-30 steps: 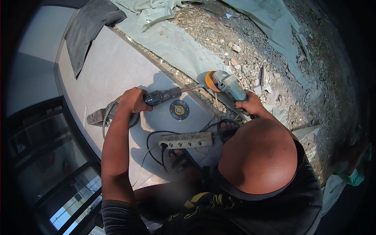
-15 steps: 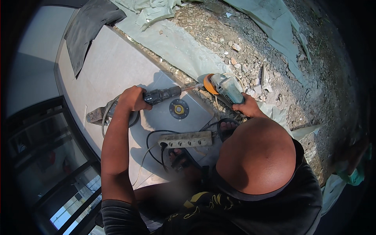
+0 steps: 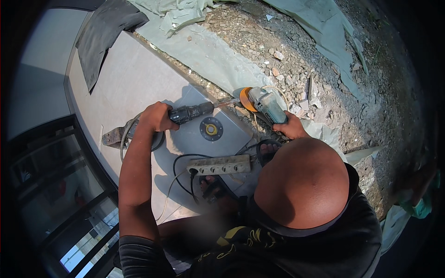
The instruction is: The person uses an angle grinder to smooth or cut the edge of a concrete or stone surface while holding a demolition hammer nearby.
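Note:
My left hand [image 3: 159,116] is closed around the dark body of a power drill [image 3: 193,111], which lies low over the grey tile slab [image 3: 139,78]. Its long metal bit [image 3: 226,103] points right, past the slab's edge. Gripped in my right hand [image 3: 290,126] is a grey-green angle grinder [image 3: 269,106] with an orange guard [image 3: 247,99]. The grinder's disc meets the bit's tip or sits right beside it; I cannot tell which. Near the drill, a dark round disc with a yellow centre [image 3: 212,129] lies flat on the slab.
A dirty white power strip [image 3: 220,165] with a black plug and looping cords lies by my sandalled feet [image 3: 215,187]. Rubble [image 3: 296,74] and pale green sheeting [image 3: 218,53] lie beyond the slab's edge. A black sheet [image 3: 106,37] and dark-framed glass [image 3: 55,176] are at left.
My right hand and the grinder have shifted very slightly left. The drill and my left hand stay almost where they were.

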Action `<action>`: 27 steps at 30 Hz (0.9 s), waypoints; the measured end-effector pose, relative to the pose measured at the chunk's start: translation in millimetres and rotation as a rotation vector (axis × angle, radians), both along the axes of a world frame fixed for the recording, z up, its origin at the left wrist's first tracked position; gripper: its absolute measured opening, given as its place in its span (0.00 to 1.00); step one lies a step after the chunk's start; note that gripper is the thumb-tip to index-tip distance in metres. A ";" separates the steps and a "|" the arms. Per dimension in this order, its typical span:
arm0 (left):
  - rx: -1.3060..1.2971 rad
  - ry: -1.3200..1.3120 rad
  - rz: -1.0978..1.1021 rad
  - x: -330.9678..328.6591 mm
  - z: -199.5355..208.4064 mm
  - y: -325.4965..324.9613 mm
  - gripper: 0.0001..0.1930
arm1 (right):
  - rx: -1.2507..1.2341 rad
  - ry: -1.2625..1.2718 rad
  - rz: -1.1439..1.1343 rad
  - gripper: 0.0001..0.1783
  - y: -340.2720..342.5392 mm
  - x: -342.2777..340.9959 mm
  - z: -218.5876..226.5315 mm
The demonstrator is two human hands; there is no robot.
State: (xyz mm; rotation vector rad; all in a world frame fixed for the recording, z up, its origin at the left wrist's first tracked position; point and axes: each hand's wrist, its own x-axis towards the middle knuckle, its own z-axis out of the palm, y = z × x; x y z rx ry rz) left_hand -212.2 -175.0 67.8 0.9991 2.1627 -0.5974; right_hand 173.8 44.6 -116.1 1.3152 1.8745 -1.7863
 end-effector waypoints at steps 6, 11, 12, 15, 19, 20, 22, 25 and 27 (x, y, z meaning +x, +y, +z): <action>0.009 -0.008 0.008 3.3 2.2 3.6 0.27 | -0.016 0.004 -0.007 0.47 -0.1 -1.0 -6.1; -0.005 -0.007 -0.006 0.7 0.3 1.2 0.27 | -0.026 0.009 0.006 0.51 -0.4 2.1 -23.4; -0.008 -0.005 -0.007 0.5 0.3 1.7 0.27 | -0.015 -0.011 0.018 0.53 0.1 1.6 -28.2; 0.004 0.001 -0.009 1.8 0.2 0.9 0.27 | -0.017 -0.034 0.035 0.57 3.2 4.5 -35.6; -0.001 -0.003 0.007 2.0 0.8 2.0 0.27 | 0.011 -0.048 0.048 0.54 2.6 0.9 -28.6; -0.001 -0.004 0.007 2.9 1.0 2.4 0.27 | 0.011 -0.049 0.048 0.54 2.5 1.0 -28.0; -0.006 0.007 -0.001 4.2 2.8 4.1 0.27 | -0.051 -0.001 0.013 0.50 3.5 -0.4 -26.4; 0.015 0.004 0.015 4.9 4.2 0.3 0.26 | -0.008 0.020 0.015 0.46 2.4 -2.0 -22.4; 0.010 0.001 0.011 3.4 3.0 1.3 0.27 | 0.001 0.009 0.038 0.48 4.2 -2.9 -19.9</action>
